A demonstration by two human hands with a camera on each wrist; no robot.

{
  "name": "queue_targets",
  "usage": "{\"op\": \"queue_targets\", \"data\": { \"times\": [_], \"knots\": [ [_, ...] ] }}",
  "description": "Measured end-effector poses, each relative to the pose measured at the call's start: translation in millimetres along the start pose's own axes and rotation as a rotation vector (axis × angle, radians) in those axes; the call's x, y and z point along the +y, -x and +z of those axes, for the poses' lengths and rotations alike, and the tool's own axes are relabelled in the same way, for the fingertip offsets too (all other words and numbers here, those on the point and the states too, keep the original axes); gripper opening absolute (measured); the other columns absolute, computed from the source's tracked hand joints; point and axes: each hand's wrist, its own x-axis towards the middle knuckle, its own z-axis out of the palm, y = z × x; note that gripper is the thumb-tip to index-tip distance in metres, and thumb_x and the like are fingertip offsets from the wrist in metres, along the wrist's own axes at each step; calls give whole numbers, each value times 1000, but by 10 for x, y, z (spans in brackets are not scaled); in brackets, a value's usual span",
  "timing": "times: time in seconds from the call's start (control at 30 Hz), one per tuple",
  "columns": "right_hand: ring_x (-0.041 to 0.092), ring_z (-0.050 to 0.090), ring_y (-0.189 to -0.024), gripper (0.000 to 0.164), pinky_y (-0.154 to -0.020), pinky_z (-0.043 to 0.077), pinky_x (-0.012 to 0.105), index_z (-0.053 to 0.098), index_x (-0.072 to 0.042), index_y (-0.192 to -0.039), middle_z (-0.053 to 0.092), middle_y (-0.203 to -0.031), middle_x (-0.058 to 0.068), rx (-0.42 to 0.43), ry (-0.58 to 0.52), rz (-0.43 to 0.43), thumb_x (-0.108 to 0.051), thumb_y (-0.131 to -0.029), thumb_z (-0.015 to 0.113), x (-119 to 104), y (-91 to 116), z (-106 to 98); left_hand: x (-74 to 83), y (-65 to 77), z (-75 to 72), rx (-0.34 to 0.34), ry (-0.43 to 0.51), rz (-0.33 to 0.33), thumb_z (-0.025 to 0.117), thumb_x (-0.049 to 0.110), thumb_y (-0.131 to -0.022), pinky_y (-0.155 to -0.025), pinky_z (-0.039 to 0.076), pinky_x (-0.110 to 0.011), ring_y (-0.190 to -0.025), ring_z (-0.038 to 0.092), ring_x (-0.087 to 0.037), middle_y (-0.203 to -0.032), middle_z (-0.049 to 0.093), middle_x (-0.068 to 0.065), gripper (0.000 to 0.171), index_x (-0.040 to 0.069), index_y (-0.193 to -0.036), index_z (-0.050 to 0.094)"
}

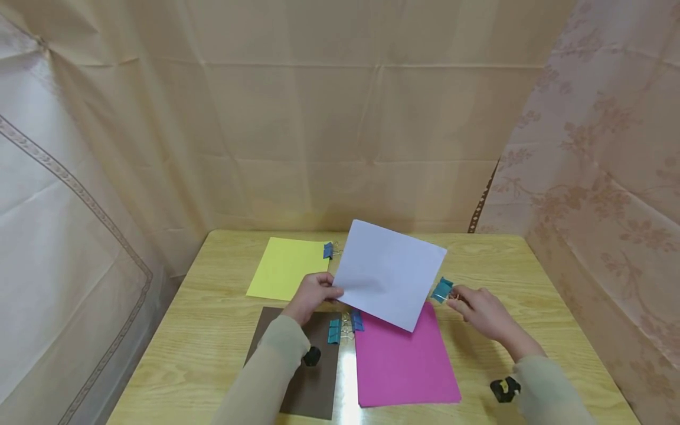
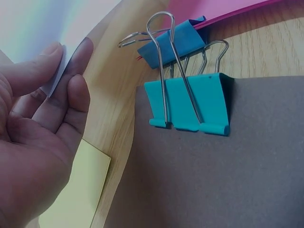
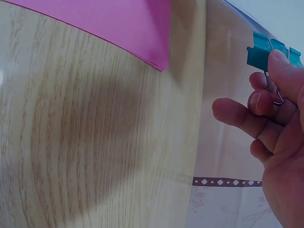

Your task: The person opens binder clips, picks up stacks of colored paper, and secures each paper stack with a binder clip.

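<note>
My left hand (image 1: 313,295) pinches the lower left corner of a white sheet of paper (image 1: 390,274), thumb on top and fingers beneath. The sheet is held up at a tilt and overlaps the pink paper (image 1: 406,366) in the head view. To its right, my right hand (image 1: 480,313) grips a teal binder clip (image 1: 442,290) by its wire handles, between thumb and fingers. In the head view the clip sits close to the sheet's right edge. Seen from the right wrist, the binder clip (image 3: 266,52) has its handles within the curled fingers (image 3: 263,102).
Brown paper (image 2: 228,175) carries a teal binder clip (image 2: 190,102) at its corner. Beside it, a blue binder clip (image 2: 178,45) grips the pink stack. Yellow paper (image 1: 287,268) with a blue binder clip (image 1: 328,250) lies at the back left of the wooden table (image 1: 175,354).
</note>
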Motion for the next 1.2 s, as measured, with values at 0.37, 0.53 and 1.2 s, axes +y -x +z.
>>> {"op": "queue_targets", "data": {
  "times": [0.37,0.53,1.2],
  "knots": [
    [12,54,-65,27,-57,44,29,63,-9,-105,62,-77,0,-30,-35,12,-34,-107,54,-21,-23,-39,-22,2,10,-3,15,15,79,9,-89,-78,60,-38,-75,67,-17,-88,75,-8,14,0,-89,69],
    [12,54,-64,27,-57,44,29,63,-8,-106,61,-75,-1,-41,-46,15,-33,-107,54,-36,-30,-47,-31,3,29,-2,9,18,79,9,-89,-77,60,-37,-75,67,-17,-86,75,-6,14,0,-88,68],
    [24,60,-73,35,-64,44,34,64,-4,-116,65,-77,3,-35,-95,53,-36,-108,52,-44,-38,-188,-75,14,2,-23,-6,4,80,12,-89,-82,58,-36,-80,69,-18,-92,77,-8,13,2,-93,71]
  ]
}}
